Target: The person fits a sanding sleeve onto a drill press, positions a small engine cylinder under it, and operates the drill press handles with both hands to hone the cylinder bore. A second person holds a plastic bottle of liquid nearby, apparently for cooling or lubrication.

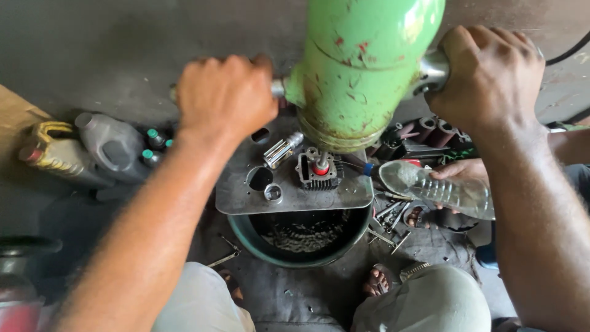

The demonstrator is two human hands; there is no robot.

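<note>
Grimy workshop floor point(92, 55) lies below. Left hand point(224, 95) and right hand point(488, 74) each clench a metal handle of the chipped green machine point(362, 67) above a finned grey cylinder point(318, 170).

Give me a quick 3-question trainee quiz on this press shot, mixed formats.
1. True or false: both of the person's hands grip the side handles of the green press head.
2. What sits directly under the press head on the metal plate? A) finned engine cylinder B) grey oil jug C) spanner
3. What does the other person's hand hold at the right?

Key
1. True: left hand and right hand each close on a handle.
2. A, the finned engine cylinder.
3. A cut clear plastic bottle.
</note>
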